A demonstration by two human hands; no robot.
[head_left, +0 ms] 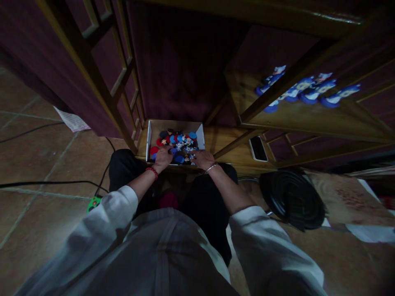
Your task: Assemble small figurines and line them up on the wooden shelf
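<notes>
An open white box (pixel 201 137) stands on the wooden ledge between my knees, full of small toy figurines (pixel 182 142) and red, blue and purple round bases. My left hand (pixel 163 158), with a red bead bracelet, reaches over the near left part of the box. Its fingers are curled down beside a purple base (pixel 173 152), and what they grip is hidden. At the near right corner, my right hand (pixel 204 159) wears a silver bangle. Its fingertips are closed at a small white and purple figurine (pixel 191 156).
Several blue and white figurines (pixel 311 90) stand on a wooden shelf (pixel 277 119) at upper right. A phone (pixel 258 149) lies on the ledge. A round black ribbed object (pixel 291 199) sits at the right. Cables (pixel 61 183) and a green item (pixel 94 203) are on the tiled floor.
</notes>
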